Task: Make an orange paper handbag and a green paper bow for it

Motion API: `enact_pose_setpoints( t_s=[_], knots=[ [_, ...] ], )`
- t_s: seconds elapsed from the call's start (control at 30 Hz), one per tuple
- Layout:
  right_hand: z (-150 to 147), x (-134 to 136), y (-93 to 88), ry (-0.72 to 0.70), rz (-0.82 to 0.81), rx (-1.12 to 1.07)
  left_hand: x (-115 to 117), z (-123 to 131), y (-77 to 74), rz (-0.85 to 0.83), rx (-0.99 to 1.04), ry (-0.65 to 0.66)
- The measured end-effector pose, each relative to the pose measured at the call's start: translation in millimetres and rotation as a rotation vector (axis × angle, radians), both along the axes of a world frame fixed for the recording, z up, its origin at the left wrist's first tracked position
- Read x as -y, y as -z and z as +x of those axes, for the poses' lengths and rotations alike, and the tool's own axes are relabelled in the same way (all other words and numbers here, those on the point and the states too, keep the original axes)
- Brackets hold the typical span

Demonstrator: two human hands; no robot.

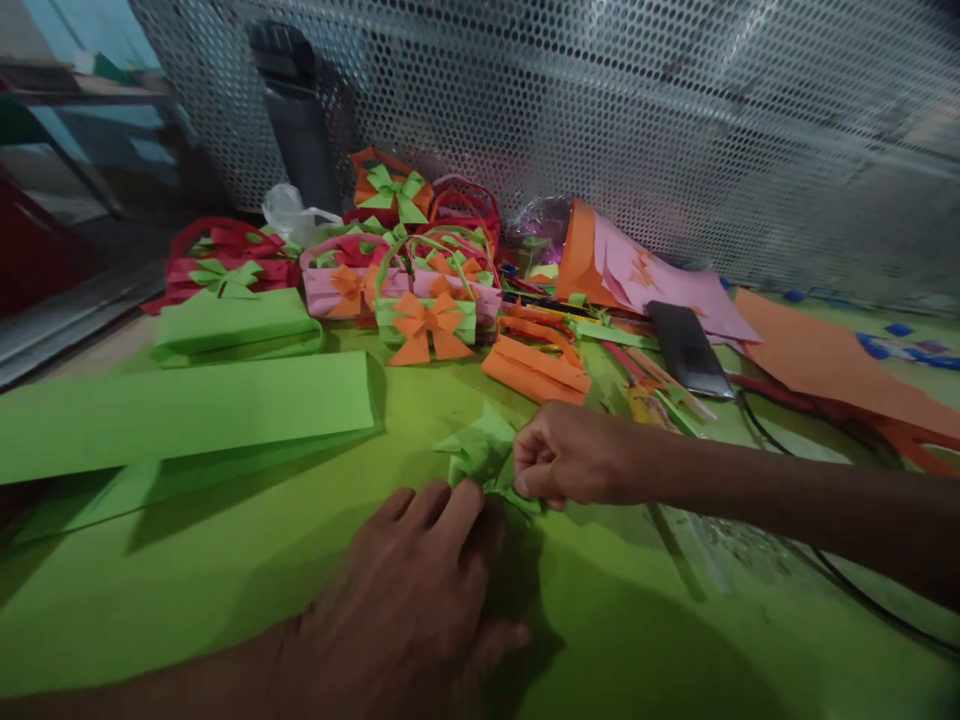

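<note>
A light green paper bow (480, 449) with pointed ends lies on the green tabletop, partly covered by both hands. My right hand (568, 455) reaches in from the right with its fingers curled, pinching the bow's right side. From below, my left hand (420, 590) rests its fingertips on the bow's near edge; its thumb stands apart to the right, and the tips of some fingers are hidden. Just beyond the bow stand a small green paper bag (384, 318) with an orange bow (429, 325) and a folded orange paper piece (536, 370).
Green paper sheets (225, 405) and a folded green piece (240, 325) lie at left. Several red and pink paper bags (319, 290) crowd the back before a perforated metal panel (600, 110). At right are a phone (688, 350), pink paper (675, 285), orange paper (840, 360) and a black cable (847, 585).
</note>
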State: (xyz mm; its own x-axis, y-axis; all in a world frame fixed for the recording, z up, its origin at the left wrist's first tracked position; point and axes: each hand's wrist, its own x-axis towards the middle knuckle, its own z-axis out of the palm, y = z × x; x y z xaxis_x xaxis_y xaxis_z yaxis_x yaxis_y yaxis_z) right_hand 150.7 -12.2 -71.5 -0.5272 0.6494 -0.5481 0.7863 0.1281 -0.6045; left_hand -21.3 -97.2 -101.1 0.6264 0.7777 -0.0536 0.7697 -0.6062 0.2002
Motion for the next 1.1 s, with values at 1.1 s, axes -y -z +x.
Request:
enact_pose_setpoints(
  t_s=[1.1],
  knots=[
    [-21.7, -5.4, -8.7, -0.08, 0.097, 0.231, 1.0, -0.2, 3.1, 0.031, -0.024, 0.012]
  ],
)
